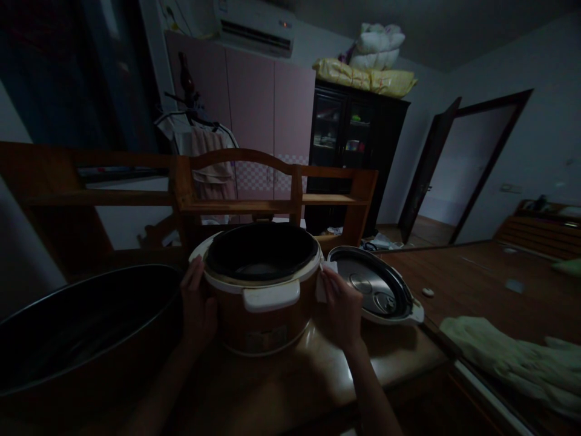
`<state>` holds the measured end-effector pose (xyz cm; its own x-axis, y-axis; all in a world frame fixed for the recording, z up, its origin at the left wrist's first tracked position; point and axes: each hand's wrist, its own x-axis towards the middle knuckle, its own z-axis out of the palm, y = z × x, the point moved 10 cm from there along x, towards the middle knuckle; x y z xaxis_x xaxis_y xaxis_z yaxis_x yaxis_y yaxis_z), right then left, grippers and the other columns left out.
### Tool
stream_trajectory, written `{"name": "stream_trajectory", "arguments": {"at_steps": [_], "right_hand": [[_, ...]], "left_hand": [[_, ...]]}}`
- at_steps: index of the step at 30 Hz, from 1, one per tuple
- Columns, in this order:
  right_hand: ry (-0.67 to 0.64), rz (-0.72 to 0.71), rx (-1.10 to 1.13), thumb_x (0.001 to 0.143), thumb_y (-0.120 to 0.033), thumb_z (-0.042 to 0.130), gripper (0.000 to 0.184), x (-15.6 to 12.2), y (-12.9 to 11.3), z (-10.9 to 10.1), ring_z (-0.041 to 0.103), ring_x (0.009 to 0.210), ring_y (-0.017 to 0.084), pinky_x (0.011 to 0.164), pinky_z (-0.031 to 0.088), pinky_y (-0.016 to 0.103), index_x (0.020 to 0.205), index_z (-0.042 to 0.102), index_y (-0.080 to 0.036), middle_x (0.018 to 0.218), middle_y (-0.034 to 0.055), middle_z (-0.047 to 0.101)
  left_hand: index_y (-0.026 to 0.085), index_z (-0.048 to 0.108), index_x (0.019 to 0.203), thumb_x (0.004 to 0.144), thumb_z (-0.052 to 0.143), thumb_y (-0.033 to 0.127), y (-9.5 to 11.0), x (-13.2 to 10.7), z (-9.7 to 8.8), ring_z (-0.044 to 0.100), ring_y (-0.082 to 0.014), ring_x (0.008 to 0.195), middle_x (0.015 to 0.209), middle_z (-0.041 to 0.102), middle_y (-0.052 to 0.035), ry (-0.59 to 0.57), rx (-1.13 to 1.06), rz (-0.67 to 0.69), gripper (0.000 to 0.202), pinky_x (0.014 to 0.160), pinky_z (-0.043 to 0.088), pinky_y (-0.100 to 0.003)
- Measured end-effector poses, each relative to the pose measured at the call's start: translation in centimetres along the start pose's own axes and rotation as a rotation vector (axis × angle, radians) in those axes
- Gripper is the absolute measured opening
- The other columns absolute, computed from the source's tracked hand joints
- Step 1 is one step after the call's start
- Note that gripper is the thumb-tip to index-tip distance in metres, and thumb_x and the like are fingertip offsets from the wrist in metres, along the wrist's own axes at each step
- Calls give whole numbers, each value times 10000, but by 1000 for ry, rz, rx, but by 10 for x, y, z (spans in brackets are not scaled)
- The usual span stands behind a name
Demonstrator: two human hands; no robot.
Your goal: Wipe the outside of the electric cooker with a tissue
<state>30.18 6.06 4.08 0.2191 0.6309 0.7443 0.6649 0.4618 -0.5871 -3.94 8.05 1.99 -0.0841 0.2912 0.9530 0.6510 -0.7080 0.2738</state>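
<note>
A brown rice cooker (261, 290) with a white rim and a dark inner pot (261, 251) stands open on the wooden table (290, 387). My left hand (197, 309) lies against the cooker's left side, fingers stretched up along the rim. My right hand (340, 303) presses a white cloth (321, 284) against the cooker's right side. The cooker's lid (376, 284) lies upside down on the table just right of my right hand.
A large dark wok-like pan (77, 327) sits at the left. A wooden shelf rack (254, 188) stands behind the cooker. A pale green cloth (512, 357) lies at the right. A black cabinet (354, 151) and an open door (431, 169) are beyond.
</note>
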Motion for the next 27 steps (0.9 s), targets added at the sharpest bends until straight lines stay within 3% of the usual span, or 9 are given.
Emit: {"name": "stream_trajectory", "arguments": {"at_steps": [7,12,14,19,23,27], "right_hand": [[-29,-99,-177,1055,-332,460,300,0,-10,7,767,836,230,714,520,286,1133,722,-208,1003,71,794],[27,-160,-72,1043,-293,496,291,-25,-21,6,767,929,201,801,546,268,1226,710,-219,1120,72,778],[51,-112,34,1027,-283,516,319,-34,-18,0,736,1063,201,905,540,278,1299,680,-244,1229,60,742],[182,261,407,998,-382,527,430,-31,28,-23,490,1411,248,1183,359,414,1398,608,-245,1476,44,571],[119,341,544,965,-403,549,514,-18,40,-12,392,1476,252,1245,240,451,1453,551,-240,1542,37,494],[43,308,573,981,-382,510,504,-20,27,16,375,1487,224,1252,235,417,1466,536,-246,1559,22,469]], "left_hand": [[208,296,1580,1001,349,631,0,0,0,305,-330,1487,1612,320,-155,-3,-12,-6,719,1222,254,-576],[203,289,1579,1014,327,600,2,0,0,299,-320,1491,1612,315,-153,-4,5,1,692,1226,248,-558],[201,292,1578,1015,330,594,2,0,0,297,-317,1492,1610,316,-151,-7,8,3,687,1225,250,-552],[194,289,1576,1019,322,583,1,-1,0,300,-320,1489,1608,314,-160,-2,10,13,681,1218,250,-559],[189,282,1578,1020,316,581,1,-1,1,299,-322,1488,1608,312,-168,-7,10,10,684,1218,248,-559],[200,271,1584,1015,316,599,1,-1,1,289,-320,1494,1613,307,-157,-17,12,-2,696,1224,240,-550]]}}
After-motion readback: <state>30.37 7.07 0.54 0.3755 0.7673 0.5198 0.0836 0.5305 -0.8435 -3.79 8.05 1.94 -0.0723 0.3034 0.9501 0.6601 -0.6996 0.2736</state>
